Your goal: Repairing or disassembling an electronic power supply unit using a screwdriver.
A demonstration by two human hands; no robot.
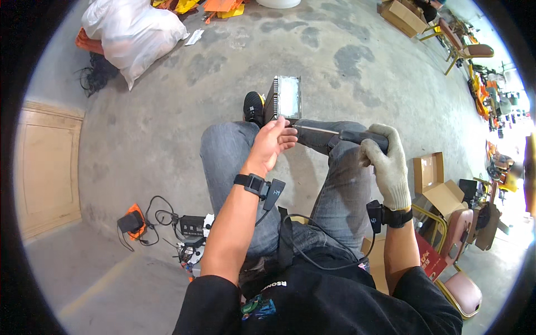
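Observation:
My right hand [385, 162], in a pale knit glove, grips the dark handle of a screwdriver [360, 135], its metal shaft pointing left. My bare left hand [271, 142] is at the shaft's tip, thumb and index close together and the other fingers loosely curved; whatever is between them is too small to make out. Just beyond stands a boxy metal fixture [288, 96] with a glass face and ribbed side, its bottom edge behind the tip and my fingers. My jeans-clad knees sit below and to either side of the left hand, and straps with dark devices circle both wrists.
Behind lie a white sack [137, 42] and orange material [220, 5]. At right are cardboard boxes [427, 167], chairs [460, 50] and clutter along the bright side. Cables and black devices [131, 222] lie at lower left, beside a wall with a wooden panel [50, 167].

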